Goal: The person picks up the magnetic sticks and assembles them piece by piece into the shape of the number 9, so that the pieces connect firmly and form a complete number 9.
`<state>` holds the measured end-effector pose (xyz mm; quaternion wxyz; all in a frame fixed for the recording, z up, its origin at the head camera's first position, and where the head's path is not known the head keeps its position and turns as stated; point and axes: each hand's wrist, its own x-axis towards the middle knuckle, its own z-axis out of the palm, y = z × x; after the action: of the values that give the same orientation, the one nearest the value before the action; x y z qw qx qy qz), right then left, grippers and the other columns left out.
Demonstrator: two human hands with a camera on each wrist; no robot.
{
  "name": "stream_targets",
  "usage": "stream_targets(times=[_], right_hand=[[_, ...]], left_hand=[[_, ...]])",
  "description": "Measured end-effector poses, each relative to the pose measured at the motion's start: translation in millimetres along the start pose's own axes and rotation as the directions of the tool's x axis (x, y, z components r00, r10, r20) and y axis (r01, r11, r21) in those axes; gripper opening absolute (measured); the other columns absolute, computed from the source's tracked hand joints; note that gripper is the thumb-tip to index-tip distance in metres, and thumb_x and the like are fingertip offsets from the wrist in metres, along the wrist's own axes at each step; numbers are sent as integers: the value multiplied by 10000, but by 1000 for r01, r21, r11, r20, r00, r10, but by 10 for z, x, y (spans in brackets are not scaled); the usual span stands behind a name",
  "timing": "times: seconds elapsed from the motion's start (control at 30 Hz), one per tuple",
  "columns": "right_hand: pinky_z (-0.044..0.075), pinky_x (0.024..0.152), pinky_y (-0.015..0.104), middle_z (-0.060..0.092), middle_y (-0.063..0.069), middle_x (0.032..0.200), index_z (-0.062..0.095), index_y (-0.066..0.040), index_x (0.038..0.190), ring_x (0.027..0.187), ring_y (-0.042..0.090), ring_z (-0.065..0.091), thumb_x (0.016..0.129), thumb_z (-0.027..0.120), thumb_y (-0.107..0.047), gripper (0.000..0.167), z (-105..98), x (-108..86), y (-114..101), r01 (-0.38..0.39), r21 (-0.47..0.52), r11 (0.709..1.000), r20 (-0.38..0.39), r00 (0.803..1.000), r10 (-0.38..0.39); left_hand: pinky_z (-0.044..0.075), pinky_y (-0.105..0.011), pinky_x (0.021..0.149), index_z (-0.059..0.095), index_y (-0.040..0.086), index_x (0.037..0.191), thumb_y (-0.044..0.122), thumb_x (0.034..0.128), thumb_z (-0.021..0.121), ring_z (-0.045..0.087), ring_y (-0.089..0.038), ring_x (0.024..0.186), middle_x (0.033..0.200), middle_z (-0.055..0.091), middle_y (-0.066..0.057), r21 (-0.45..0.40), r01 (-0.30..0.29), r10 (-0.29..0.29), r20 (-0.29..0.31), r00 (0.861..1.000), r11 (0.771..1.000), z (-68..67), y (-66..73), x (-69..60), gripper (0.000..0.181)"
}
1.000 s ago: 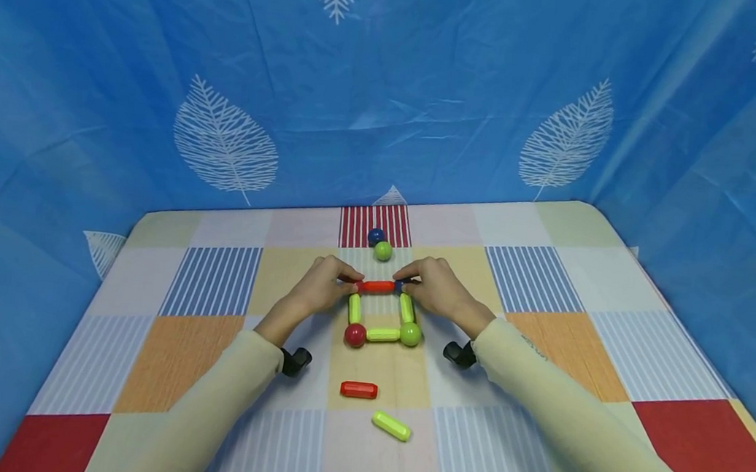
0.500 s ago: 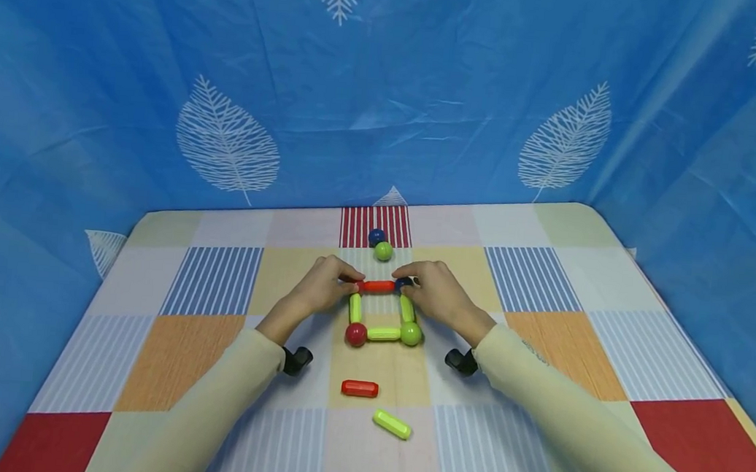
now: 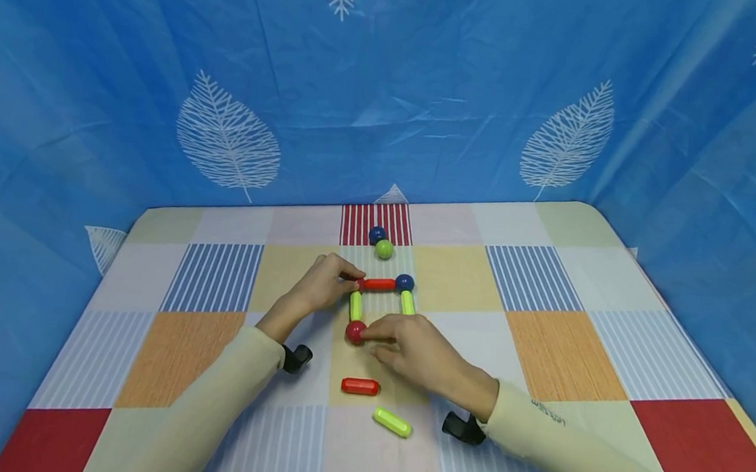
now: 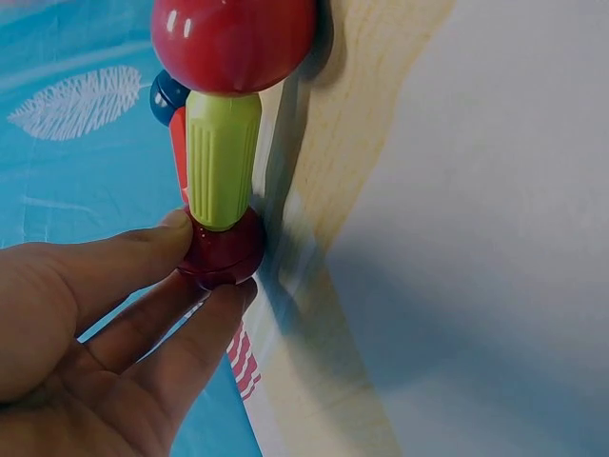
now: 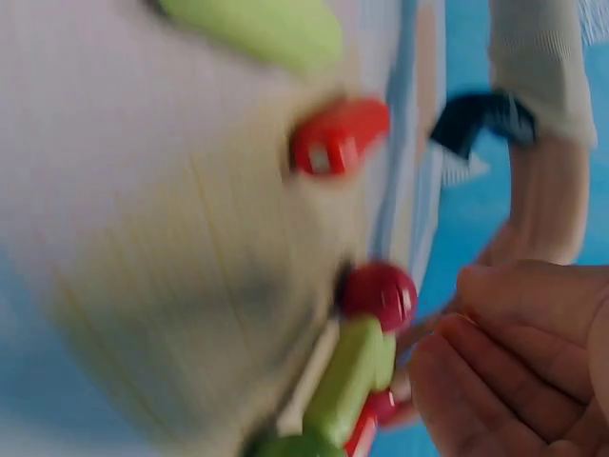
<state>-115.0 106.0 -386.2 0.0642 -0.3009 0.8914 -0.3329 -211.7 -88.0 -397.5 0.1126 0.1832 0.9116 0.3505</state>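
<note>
A four-sided frame of rods and balls lies on the patchwork cloth. My left hand (image 3: pixel 322 283) pinches its far left dark red ball (image 4: pixel 224 252) between thumb and fingers. From that ball a red rod (image 3: pixel 380 284) runs to a dark blue ball (image 3: pixel 404 282), and a yellow-green rod (image 4: pixel 222 162) runs to the near red ball (image 3: pixel 355 332). My right hand (image 3: pixel 419 348) is over the frame's near side, fingertips beside that red ball, holding nothing. It covers the near green rod (image 5: pixel 343 386) and green ball (image 5: pixel 295 447) in the head view. The right wrist view is blurred.
Behind the frame sit a loose blue ball (image 3: pixel 376 234) and a light green ball (image 3: pixel 384 249). In front lie a loose red rod (image 3: pixel 359 386) and a yellow-green rod (image 3: pixel 392 422). A blue leaf-patterned curtain (image 3: pixel 386 119) hangs at the table's back and sides.
My right hand has let go of the far blue ball and come nearer, to the frame's near side. The left hand keeps its pinch on the far left dark red ball.
</note>
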Motion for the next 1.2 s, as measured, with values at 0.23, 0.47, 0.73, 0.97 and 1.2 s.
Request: stream_targets(times=[0.23,0.47,0.73,0.97,1.2], right_hand=[[516,839,204,727,-20,1010,762,-61,1049,959,31,634,869,758,-127,192,235,-95,-76,69,24,997,141,987,-72],[493,824,165,711,-56,970,766,-92,1039,904,-13,605,837,784,-109,203,316,-92,-126,121,-12,993,185,976,-117],[486,796,138,711,-76,944,776,-99,1001,890,-31,608,826,788,-71,178,343,-62,-128,129,-44,991,194,974,-119],[496,787,153,716,-77,934,782,-100,989,883,-27,611,827,781,-62,167,301,-103,-89,99,-35,994,185,978,-91],[513,779,195,711,-65,953,781,-105,1006,883,-11,608,824,774,-69,186,224,-209,-8,34,-66,997,169,985,-22]], left_hand=[[532,-368,878,723,5,1147,40,933,662,642,-247,1054,1092,721,-105,11,14,-14,-4,1000,1000,4,13,-2,225],[532,-366,860,726,2,1138,35,931,662,639,-254,1058,1092,721,-112,-1,18,-18,-10,1000,1000,7,7,-5,220],[536,-366,869,722,-7,1142,24,930,659,641,-255,1059,1094,719,-121,-14,17,-18,-11,1000,1000,16,18,-4,224],[536,-363,865,720,-8,1146,26,932,656,642,-254,1059,1096,718,-123,-18,15,-15,-6,1000,1000,24,29,6,226],[533,-370,876,722,-2,1145,32,930,662,637,-254,1059,1095,718,-116,-10,21,-21,-7,1000,1000,14,20,-2,226]])
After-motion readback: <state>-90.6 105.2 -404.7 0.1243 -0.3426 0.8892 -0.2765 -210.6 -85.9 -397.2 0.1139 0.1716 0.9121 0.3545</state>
